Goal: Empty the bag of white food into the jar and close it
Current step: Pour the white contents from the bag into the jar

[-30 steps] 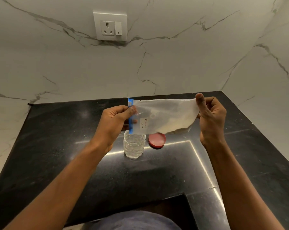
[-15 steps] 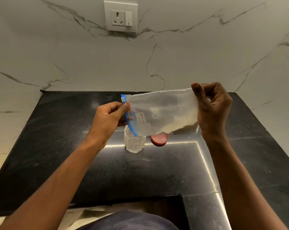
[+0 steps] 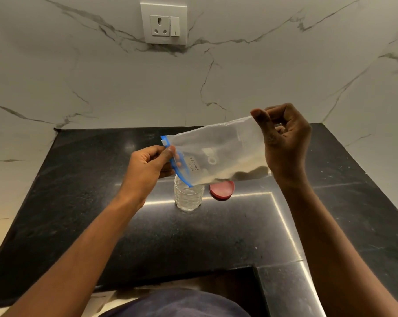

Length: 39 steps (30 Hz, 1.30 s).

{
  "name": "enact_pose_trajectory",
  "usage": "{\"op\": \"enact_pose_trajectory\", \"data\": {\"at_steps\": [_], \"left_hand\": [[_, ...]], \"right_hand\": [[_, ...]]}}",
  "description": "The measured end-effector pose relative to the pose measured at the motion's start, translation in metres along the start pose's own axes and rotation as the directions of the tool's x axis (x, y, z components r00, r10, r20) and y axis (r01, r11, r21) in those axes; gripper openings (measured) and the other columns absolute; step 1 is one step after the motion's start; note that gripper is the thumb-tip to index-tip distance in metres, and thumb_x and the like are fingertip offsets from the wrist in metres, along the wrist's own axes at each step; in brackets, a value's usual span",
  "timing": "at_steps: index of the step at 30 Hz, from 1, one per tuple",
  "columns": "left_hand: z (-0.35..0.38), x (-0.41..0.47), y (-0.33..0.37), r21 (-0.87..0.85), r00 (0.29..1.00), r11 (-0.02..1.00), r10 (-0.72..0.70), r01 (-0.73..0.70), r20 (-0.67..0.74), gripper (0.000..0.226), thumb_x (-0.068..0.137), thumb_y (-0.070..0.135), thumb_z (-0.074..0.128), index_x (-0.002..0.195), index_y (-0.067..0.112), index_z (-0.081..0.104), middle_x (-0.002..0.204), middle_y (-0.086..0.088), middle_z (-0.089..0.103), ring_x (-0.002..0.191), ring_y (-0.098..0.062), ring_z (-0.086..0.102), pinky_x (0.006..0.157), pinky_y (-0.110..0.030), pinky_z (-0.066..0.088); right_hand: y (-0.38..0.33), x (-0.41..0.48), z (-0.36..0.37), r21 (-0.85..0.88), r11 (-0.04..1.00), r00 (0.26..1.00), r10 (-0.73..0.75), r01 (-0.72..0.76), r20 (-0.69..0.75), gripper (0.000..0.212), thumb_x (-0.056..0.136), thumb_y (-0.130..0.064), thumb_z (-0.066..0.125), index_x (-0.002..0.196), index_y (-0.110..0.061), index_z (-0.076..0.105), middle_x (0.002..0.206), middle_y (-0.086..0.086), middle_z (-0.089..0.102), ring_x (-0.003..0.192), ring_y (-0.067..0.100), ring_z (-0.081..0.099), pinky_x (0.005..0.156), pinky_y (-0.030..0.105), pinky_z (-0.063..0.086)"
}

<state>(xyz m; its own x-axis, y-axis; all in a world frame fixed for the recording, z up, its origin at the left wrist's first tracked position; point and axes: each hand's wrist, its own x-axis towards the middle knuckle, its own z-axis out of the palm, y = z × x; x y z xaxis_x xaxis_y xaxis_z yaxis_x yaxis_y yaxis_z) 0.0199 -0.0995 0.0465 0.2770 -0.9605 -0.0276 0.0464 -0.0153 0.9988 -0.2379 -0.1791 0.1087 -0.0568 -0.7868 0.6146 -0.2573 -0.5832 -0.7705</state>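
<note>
A clear zip bag [image 3: 218, 152] with a blue seal strip and a handwritten label hangs sideways over the counter, white powder lying along its lower edge. My left hand [image 3: 147, 168] pinches the blue seal end, which dips to the mouth of a clear ribbed jar [image 3: 188, 196] standing open on the counter. My right hand [image 3: 282, 143] grips the bag's bottom end and holds it higher than the seal end. A red lid [image 3: 222, 189] lies flat on the counter just right of the jar.
The black stone counter [image 3: 90, 202] forms an L with a cut-out edge near my body. Marble walls close the back and right side. A white wall socket [image 3: 163, 23] sits high on the back wall.
My right hand has lifted the bag's bottom end, so the bag now slopes down to the left. The blue seal end has dropped to the jar's mouth.
</note>
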Motion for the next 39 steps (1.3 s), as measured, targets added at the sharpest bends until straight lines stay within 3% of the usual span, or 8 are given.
{"op": "enact_pose_trajectory", "data": {"at_steps": [5, 12, 17, 25, 29, 32, 35, 39], "left_hand": [[-0.008, 0.002, -0.004, -0.004, 0.999, 0.999, -0.033, 0.033, 0.038, 0.013, 0.100, 0.027, 0.066, 0.104, 0.020, 0.076, 0.098, 0.008, 0.083, 0.090, -0.016, 0.080, 0.072, -0.024, 0.064], [-0.014, 0.002, -0.006, -0.020, 0.995, 0.999, -0.046, 0.048, 0.090, 0.010, 0.097, 0.029, 0.067, 0.100, 0.027, 0.076, 0.095, 0.012, 0.082, 0.088, -0.014, 0.080, 0.070, -0.021, 0.063], [-0.017, 0.004, -0.008, -0.035, 0.991, 0.998, -0.051, 0.056, 0.122, 0.010, 0.096, 0.029, 0.067, 0.101, 0.027, 0.076, 0.096, 0.009, 0.083, 0.090, -0.017, 0.080, 0.073, -0.025, 0.065], [-0.019, 0.008, -0.006, -0.052, 0.988, 0.996, -0.066, 0.074, 0.138, 0.014, 0.098, 0.025, 0.066, 0.108, 0.021, 0.076, 0.104, 0.001, 0.082, 0.093, -0.018, 0.080, 0.078, -0.029, 0.066], [-0.019, 0.010, -0.006, -0.036, 0.986, 0.996, -0.076, 0.082, 0.148, 0.016, 0.099, 0.025, 0.065, 0.110, 0.020, 0.075, 0.108, -0.002, 0.081, 0.095, -0.018, 0.080, 0.081, -0.031, 0.066], [-0.020, 0.013, -0.006, -0.032, 0.983, 0.995, -0.083, 0.090, 0.162, 0.017, 0.099, 0.024, 0.065, 0.111, 0.018, 0.075, 0.108, -0.002, 0.081, 0.095, -0.018, 0.080, 0.082, -0.031, 0.066], [-0.022, 0.016, -0.007, -0.031, 0.980, 0.995, -0.083, 0.090, 0.180, 0.016, 0.100, 0.023, 0.064, 0.110, 0.018, 0.076, 0.105, 0.000, 0.082, 0.096, -0.017, 0.080, 0.082, -0.030, 0.066], [-0.024, 0.015, -0.008, 0.000, 0.979, 0.997, -0.078, 0.080, 0.188, 0.014, 0.098, 0.026, 0.065, 0.106, 0.021, 0.075, 0.102, 0.002, 0.082, 0.095, -0.016, 0.080, 0.078, -0.027, 0.066]], "right_hand": [[-0.008, -0.005, 0.004, -0.022, 1.000, 1.000, 0.007, -0.007, -0.015, 0.024, 0.093, -0.030, 0.079, 0.088, -0.012, 0.064, 0.081, -0.009, 0.065, 0.046, -0.002, 0.046, 0.047, 0.007, 0.032], [-0.022, -0.009, 0.008, -0.055, 0.998, 0.999, 0.027, -0.029, -0.045, 0.023, 0.092, -0.028, 0.080, 0.089, -0.009, 0.066, 0.080, -0.008, 0.066, 0.048, 0.001, 0.044, 0.045, 0.011, 0.032], [-0.030, -0.010, 0.008, -0.114, 0.993, 1.000, 0.007, -0.009, -0.025, 0.027, 0.093, -0.031, 0.078, 0.092, -0.006, 0.067, 0.085, 0.006, 0.069, 0.057, 0.010, 0.053, 0.049, 0.017, 0.041], [-0.040, -0.014, 0.010, -0.186, 0.983, 0.999, 0.005, -0.012, -0.040, 0.026, 0.092, -0.030, 0.078, 0.090, -0.007, 0.066, 0.084, 0.006, 0.069, 0.054, 0.007, 0.054, 0.049, 0.019, 0.043], [-0.043, -0.013, 0.008, -0.192, 0.981, 1.000, 0.002, -0.008, -0.028, 0.026, 0.092, -0.028, 0.078, 0.091, -0.005, 0.067, 0.085, 0.014, 0.072, 0.065, 0.038, 0.066, 0.054, 0.046, 0.055], [-0.043, -0.014, 0.006, -0.192, 0.981, 1.000, 0.007, -0.012, -0.029, 0.026, 0.092, -0.028, 0.078, 0.091, -0.004, 0.068, 0.086, 0.016, 0.072, 0.071, 0.041, 0.069, 0.060, 0.054, 0.059], [-0.044, -0.014, 0.004, -0.185, 0.982, 0.999, 0.042, -0.047, -0.030, 0.024, 0.090, -0.031, 0.080, 0.089, -0.009, 0.070, 0.086, 0.008, 0.074, 0.074, 0.027, 0.071, 0.066, 0.043, 0.060], [-0.042, -0.016, 0.004, -0.199, 0.979, 0.998, 0.055, -0.053, 0.005, 0.025, 0.088, -0.031, 0.083, 0.088, -0.009, 0.071, 0.084, 0.003, 0.072, 0.065, 0.005, 0.064, 0.060, 0.021, 0.051]]}}
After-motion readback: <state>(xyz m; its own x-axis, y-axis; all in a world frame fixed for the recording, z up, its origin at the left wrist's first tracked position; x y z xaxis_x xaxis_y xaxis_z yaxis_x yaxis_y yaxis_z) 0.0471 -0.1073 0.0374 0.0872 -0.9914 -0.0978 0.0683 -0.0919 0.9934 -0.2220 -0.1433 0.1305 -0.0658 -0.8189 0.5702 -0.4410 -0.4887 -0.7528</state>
